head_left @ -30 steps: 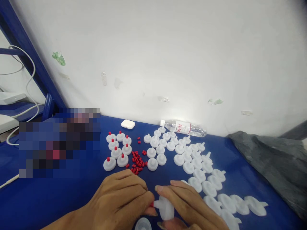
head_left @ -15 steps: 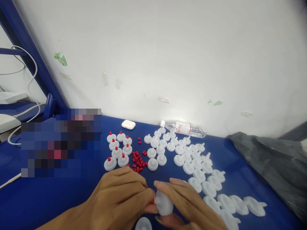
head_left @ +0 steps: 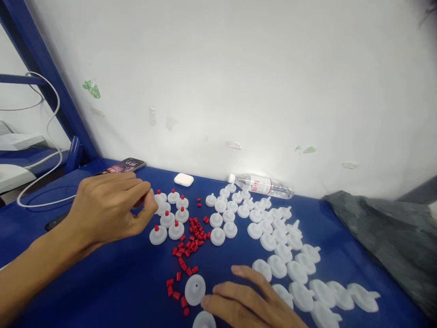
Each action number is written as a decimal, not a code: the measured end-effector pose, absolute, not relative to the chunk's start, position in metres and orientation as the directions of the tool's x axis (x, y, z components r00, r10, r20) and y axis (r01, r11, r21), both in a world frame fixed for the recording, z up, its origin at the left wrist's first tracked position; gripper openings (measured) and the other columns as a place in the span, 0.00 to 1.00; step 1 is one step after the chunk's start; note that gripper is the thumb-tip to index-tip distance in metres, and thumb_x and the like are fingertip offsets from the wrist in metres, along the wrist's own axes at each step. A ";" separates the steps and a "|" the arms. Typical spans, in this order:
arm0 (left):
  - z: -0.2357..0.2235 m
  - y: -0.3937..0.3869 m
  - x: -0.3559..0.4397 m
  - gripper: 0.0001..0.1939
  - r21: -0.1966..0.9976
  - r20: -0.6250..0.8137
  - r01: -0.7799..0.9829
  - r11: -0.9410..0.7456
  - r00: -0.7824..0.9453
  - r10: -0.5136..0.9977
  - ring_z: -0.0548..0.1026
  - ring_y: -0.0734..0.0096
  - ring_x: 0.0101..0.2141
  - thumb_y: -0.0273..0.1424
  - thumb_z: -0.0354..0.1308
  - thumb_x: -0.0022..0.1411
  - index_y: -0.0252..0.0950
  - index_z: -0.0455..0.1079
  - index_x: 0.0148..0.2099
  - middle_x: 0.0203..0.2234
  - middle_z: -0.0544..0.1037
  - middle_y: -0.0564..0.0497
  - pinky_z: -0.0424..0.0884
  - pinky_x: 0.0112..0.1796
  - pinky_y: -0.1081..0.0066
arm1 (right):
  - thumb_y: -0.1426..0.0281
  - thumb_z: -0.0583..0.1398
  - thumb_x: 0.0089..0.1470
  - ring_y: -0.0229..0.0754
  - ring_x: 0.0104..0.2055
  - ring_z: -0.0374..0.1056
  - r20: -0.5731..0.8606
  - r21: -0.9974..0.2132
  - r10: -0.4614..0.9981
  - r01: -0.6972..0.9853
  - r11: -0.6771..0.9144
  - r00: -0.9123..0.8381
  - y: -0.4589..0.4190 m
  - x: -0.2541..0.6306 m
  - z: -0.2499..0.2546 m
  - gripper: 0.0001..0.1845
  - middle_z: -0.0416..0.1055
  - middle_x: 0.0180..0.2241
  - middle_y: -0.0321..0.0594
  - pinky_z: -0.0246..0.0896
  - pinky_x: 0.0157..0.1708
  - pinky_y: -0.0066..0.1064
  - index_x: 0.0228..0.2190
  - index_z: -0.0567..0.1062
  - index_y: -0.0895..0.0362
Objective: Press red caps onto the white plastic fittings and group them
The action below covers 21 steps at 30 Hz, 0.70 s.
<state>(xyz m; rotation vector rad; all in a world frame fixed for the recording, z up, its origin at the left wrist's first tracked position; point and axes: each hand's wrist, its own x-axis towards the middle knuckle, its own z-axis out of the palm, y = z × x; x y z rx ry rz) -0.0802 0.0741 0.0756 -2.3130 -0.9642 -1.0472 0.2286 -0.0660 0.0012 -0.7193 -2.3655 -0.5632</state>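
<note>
My left hand is stretched out to the left over the blue table. Its fingers are curled into a pinch beside a group of white plastic discs with red caps. What the fingers hold is hidden. Low in the middle, my right hand lies with its fingers stretched out and holds nothing. Its thumb is next to an uncapped white disc, and another white disc lies at the bottom edge. Loose red caps are scattered between the two hands.
Several uncapped white discs spread across the table to the right. A water bottle and a white earbud case lie by the wall. A phone and a white cable are at the left, and a grey bag at the right.
My hands have parted. The left hand moved up and left to the capped group. The right hand let go of the white disc and lies flat. More red caps show near the front.
</note>
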 end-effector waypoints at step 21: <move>0.064 0.080 -0.082 0.13 -0.198 0.483 0.823 -0.532 0.555 0.678 0.74 0.55 0.26 0.32 0.49 0.75 0.41 0.66 0.34 0.25 0.74 0.51 0.56 0.29 0.65 | 0.75 0.63 0.70 0.28 0.50 0.75 0.528 0.104 0.427 0.555 0.825 -0.734 -0.063 0.234 -0.020 0.09 0.83 0.48 0.21 0.49 0.77 0.36 0.42 0.80 0.49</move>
